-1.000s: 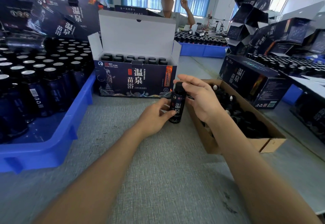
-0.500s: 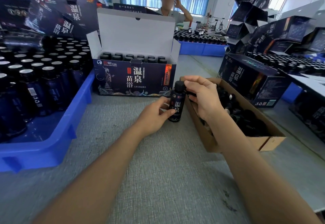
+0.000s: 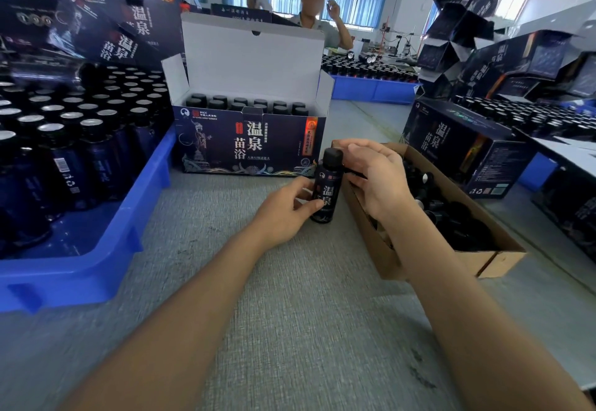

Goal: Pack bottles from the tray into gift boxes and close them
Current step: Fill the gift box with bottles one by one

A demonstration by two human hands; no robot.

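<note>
Open gift box [image 3: 251, 142] front is showing large 温泉 and 苗浴, with PICC printed small at upper left; finer lines not legible. Bottle [image 3: 327, 191] label is reading 温泉. Closed box [image 3: 451, 146] at right is carrying 温泉 苗浴 too. Stacked boxes [image 3: 129, 33] upper left are repeating both. Tray bottle [image 3: 63, 167] is bearing a barcode, digits unreadable.

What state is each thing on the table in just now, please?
front gift box: open, lid flap upright, packed bottles inside.
held bottle: upright on the table, capped.
left hand: grips the bottle's body.
right hand: pinches the bottle's cap.
blue tray: partly filled with upright bottles.
cardboard box: open, dark items inside.
side gift box: closed.
</note>
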